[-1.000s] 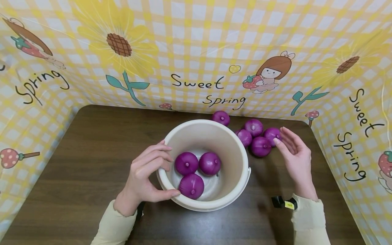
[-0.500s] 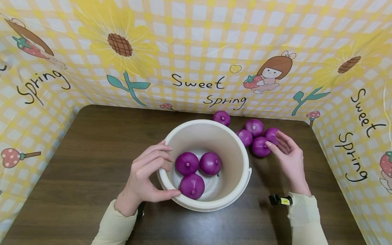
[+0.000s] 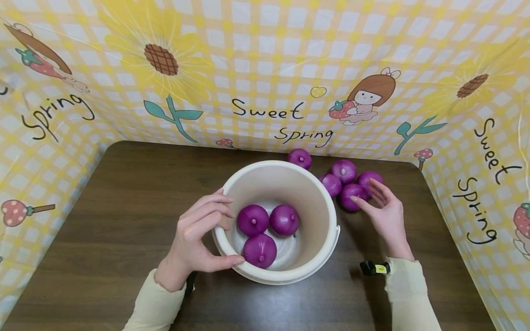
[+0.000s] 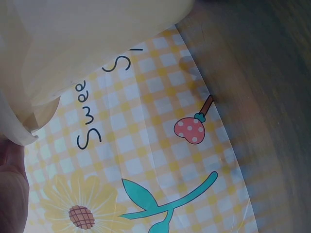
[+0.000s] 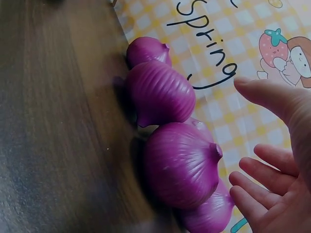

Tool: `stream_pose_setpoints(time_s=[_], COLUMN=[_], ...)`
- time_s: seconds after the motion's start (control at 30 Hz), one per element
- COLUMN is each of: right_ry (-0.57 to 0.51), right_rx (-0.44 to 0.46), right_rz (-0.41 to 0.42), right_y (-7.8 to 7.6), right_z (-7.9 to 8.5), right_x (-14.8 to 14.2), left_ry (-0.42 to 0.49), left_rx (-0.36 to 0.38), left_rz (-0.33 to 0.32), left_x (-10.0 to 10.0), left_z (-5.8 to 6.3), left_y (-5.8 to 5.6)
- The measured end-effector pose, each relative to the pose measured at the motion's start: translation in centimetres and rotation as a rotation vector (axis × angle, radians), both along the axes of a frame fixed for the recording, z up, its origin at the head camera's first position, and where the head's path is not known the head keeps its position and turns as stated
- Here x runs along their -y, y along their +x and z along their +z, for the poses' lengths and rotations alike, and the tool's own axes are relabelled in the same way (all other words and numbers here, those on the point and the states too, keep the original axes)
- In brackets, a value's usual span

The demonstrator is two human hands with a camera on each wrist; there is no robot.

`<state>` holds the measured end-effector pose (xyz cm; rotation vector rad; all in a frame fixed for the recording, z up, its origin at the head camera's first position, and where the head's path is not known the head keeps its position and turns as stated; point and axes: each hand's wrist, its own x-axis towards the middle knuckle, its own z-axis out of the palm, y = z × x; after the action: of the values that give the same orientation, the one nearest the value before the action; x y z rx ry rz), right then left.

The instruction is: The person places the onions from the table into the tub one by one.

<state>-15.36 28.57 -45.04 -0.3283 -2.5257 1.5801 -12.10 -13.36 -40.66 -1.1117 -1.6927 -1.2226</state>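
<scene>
1. Bucket (image 3: 275, 184): to the right of the left hand, upright on the table (image 3: 124, 220). Contents – three purple onions (image 3: 260, 252) on its floor: one nearest the left thumb, one just past the left fingertips, one farther right.
2. Left hand (image 3: 188, 243): gripping the bucket rim, fingers bent over the near side of it, thumb lying along the rim's lower edge.
3. Right hand (image 3: 388, 218): held open, nothing grasped; thumb and fingers spread apart, reaching toward the loose onions (image 3: 349, 194) – fingertip contact cannot be told.
4. Count: bucket, one; onions, eight. Three inside; five outside, ahead and left of the right hand: four clustered close to its fingertips, one farther left behind the bucket.
</scene>
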Motion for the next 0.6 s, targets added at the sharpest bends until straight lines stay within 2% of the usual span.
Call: stream_pose_setpoints(time_s=[0.17, 0.4, 0.6], right_ry=[0.020, 0.038, 0.077], right_rx=[0.005, -0.011, -0.033], right_rz=[0.012, 0.031, 0.020], right_y=[-0.2, -0.3, -0.5], right_z=[-0.4, -1.0, -1.6], right_x=[0.0, -0.1, -0.1], left_ry=[0.003, 0.000, 0.001], left_rx=[-0.004, 0.003, 0.001], left_rz=[0.001, -0.003, -0.001], left_x=[0.0, 0.1, 0.0], left_z=[0.1, -0.4, -0.1], left_y=[0.0, -0.2, 0.0])
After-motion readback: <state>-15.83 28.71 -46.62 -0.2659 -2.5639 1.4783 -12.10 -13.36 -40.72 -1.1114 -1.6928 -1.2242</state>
